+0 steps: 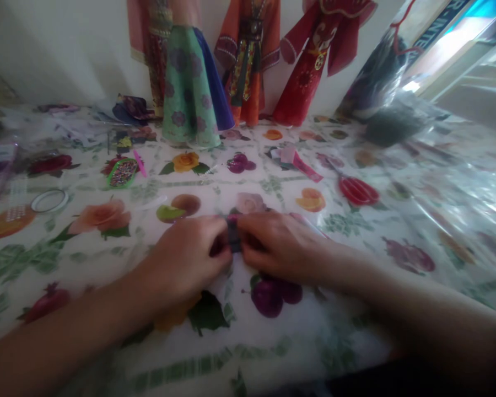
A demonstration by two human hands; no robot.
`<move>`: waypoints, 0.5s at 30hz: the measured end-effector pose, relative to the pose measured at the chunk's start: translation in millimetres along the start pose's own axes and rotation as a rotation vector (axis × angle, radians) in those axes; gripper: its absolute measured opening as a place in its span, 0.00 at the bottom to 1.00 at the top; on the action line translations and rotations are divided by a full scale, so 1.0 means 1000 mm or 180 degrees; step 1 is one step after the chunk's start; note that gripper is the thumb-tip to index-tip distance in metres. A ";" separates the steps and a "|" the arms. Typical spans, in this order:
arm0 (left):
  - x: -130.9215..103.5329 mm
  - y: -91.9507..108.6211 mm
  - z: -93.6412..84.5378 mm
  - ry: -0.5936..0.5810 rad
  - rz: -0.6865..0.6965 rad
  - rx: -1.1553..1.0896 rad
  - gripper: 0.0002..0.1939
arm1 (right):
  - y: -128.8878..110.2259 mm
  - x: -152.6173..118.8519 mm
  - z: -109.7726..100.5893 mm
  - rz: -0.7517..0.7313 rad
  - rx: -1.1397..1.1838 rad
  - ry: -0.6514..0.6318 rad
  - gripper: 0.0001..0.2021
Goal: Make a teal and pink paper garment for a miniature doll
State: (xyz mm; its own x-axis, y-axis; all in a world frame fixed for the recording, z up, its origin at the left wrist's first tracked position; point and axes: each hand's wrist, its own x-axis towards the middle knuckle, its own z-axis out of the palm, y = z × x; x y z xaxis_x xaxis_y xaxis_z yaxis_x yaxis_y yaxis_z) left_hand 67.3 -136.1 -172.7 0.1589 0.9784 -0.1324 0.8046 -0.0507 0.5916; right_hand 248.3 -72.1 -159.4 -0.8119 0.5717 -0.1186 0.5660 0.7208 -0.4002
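Note:
Over the middle of the table, my left hand [192, 251] and my right hand [279, 245] are close together, both with curled fingers. Between them shows a small dark grey strip-like piece [233, 238] with a touch of pink at its top. Each hand grips one end of it, and the fingers cover most of its shape. A thin flat edge with a pinkish line [312, 225] shows just behind my right hand; what it belongs to is hidden.
Paper dress figures in green [188, 94], orange [248, 71] and red [300, 88] stand along the wall. Red-handled scissors [359, 191], pink scraps [303, 164], a green tray of beads [123, 172], a pink pen-like stick [140, 163] and a white ring [49, 209] lie on the patterned tablecloth [248, 331].

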 end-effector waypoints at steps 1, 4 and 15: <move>0.001 -0.001 0.001 0.0018 0.0010 0.0007 0.07 | 0.000 0.000 0.001 0.0007 -0.0011 -0.0003 0.01; 0.001 -0.004 0.003 0.0087 0.0060 0.0019 0.06 | 0.002 0.000 0.002 -0.0004 -0.0015 0.0051 0.02; -0.001 -0.002 -0.003 0.0021 0.0112 -0.0116 0.07 | 0.008 0.000 0.007 -0.0012 -0.0072 0.0208 0.03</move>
State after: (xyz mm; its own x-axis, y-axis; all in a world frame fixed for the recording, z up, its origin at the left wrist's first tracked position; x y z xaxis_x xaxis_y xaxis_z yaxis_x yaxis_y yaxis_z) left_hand 63.7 -136.8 -171.6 0.1828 0.9774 -0.1058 0.7773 -0.0777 0.6243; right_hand 251.9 -68.6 -169.0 -0.8033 0.5928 -0.0574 0.5667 0.7311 -0.3798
